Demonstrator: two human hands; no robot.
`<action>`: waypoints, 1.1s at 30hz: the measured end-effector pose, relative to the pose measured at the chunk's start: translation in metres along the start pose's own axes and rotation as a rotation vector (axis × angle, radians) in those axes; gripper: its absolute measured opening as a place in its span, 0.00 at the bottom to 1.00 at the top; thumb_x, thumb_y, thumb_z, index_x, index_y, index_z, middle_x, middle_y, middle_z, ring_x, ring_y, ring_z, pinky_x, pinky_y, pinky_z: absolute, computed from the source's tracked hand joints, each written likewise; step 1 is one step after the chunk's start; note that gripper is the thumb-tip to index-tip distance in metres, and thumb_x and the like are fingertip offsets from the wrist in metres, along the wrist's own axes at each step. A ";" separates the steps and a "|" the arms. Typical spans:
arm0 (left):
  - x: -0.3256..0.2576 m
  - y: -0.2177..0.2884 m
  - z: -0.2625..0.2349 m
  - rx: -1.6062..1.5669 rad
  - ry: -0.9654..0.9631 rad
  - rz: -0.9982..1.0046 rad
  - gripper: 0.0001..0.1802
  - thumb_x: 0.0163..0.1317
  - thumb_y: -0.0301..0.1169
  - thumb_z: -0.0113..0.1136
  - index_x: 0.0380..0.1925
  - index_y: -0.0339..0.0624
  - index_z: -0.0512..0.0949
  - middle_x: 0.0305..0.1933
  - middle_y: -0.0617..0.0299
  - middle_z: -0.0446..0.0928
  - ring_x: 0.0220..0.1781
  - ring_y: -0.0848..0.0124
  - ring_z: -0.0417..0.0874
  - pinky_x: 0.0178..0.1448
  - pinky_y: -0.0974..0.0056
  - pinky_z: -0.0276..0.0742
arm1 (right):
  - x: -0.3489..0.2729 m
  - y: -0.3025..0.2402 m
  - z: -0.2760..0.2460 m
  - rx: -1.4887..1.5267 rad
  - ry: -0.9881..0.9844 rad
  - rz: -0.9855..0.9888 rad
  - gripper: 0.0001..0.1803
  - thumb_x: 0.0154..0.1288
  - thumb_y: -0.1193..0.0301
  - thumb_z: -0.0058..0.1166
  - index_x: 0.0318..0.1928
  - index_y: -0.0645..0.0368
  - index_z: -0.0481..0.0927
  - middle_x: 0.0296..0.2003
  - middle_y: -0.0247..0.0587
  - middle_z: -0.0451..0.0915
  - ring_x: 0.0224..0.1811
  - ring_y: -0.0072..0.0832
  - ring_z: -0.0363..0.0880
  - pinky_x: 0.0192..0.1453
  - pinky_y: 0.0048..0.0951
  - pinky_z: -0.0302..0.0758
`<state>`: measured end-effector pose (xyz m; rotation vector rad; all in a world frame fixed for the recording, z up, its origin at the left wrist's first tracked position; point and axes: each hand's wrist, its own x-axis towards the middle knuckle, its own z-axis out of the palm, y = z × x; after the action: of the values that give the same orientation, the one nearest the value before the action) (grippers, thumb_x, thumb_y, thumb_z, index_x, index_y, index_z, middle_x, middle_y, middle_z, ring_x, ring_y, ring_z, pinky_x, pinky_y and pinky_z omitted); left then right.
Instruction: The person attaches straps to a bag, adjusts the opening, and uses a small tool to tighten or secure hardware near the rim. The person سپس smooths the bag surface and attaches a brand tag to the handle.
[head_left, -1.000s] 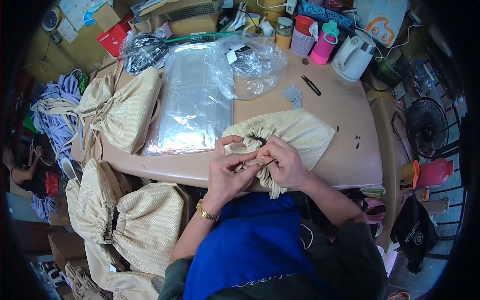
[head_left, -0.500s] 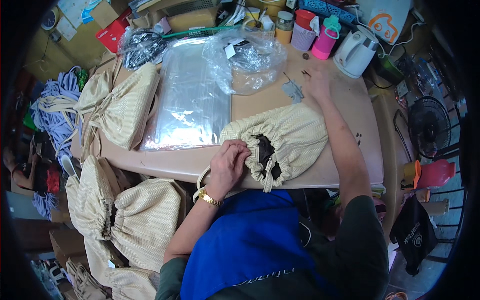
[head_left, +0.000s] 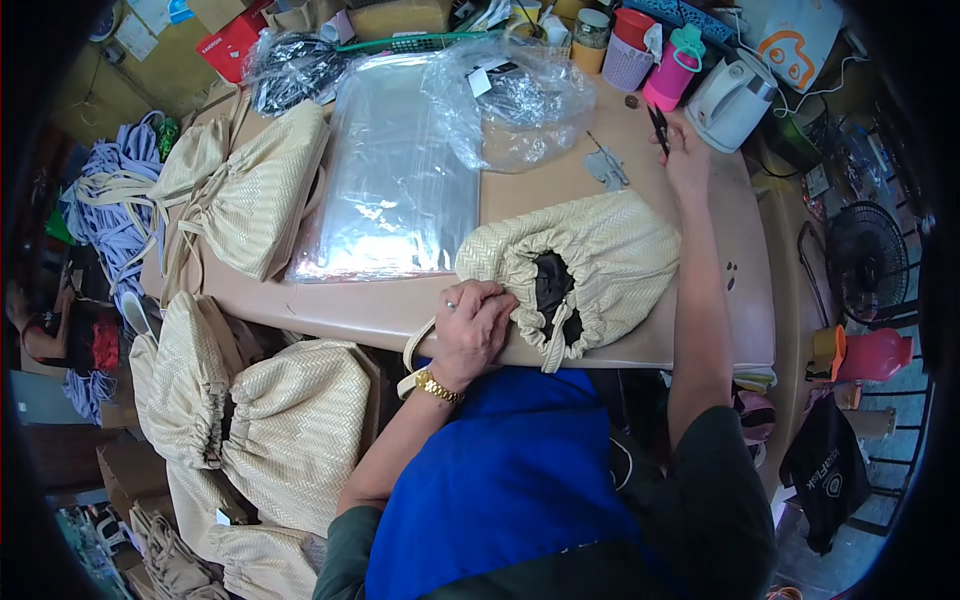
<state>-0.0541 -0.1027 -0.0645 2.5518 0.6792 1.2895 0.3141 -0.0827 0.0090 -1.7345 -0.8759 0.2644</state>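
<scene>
A cream woven drawstring bag [head_left: 630, 240] lies on its side at the table's front edge, its gathered mouth toward me and its dark lining showing. My left hand [head_left: 468, 325] is closed at the mouth's left side, fingertips pinching the gathered edge. A cream strap [head_left: 420, 345] loops out beside that wrist. Beyond the bag, my right hand [head_left: 688, 160] holds small black thread snips [head_left: 658, 130], blades pointing away from me. A small grey piece [head_left: 604, 167] with a thin dark tool tip lies on the table to the left of this hand.
Clear plastic sleeves [head_left: 390, 190] and a crumpled plastic bag [head_left: 525, 110] cover the table's middle. Another woven bag [head_left: 270, 190] lies left, with more bags [head_left: 300, 430] below the edge. A kettle [head_left: 732, 100] and pink bottle [head_left: 675, 70] stand at the back right.
My right hand has lifted the snips and moved a little right; they now show clearly in its fingers. My left hand keeps its pinch on the bag. The whole view has shifted slightly.
</scene>
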 end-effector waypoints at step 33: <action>0.036 0.039 -0.074 -0.338 -0.130 -0.241 0.04 0.70 0.24 0.49 0.39 0.35 0.71 0.43 0.51 0.70 0.41 0.63 0.75 0.47 0.61 0.73 | -0.217 -0.075 0.042 -0.071 -0.429 -0.474 0.21 0.51 0.75 0.69 0.48 0.59 0.79 0.37 0.42 0.78 0.39 0.39 0.79 0.44 0.34 0.75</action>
<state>-0.0826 -0.1210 0.0203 2.1835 0.6552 1.0482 0.1064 -0.1890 0.0079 -1.4995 -1.5930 0.2929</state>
